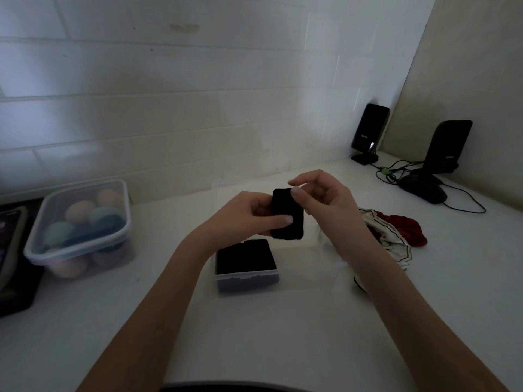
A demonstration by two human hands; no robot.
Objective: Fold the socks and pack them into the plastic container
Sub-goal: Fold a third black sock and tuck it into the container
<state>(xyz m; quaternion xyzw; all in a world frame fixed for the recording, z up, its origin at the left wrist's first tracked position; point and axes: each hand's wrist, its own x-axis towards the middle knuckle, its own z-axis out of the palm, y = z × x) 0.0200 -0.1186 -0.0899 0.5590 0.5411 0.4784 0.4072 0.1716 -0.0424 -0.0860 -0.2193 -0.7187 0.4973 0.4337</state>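
A folded black sock (287, 215) is held upright in the air above the white table. My left hand (243, 215) grips its left side, thumb across the front. My right hand (319, 193) pinches its top right corner between thumb and forefinger. Below it a small clear plastic container (249, 280) stands on the table, with dark folded socks inside. A white sock with black trim (393, 239) and a red sock (410, 229) lie loose to the right, partly behind my right forearm.
A larger lidded plastic tub (79, 230) with coloured balls stands at the left. Two black speakers (369, 131) (447, 148), a mouse (424, 188) and cables lie at the back right. A dark object (11, 250) lies at the left edge. A tiled wall rises behind.
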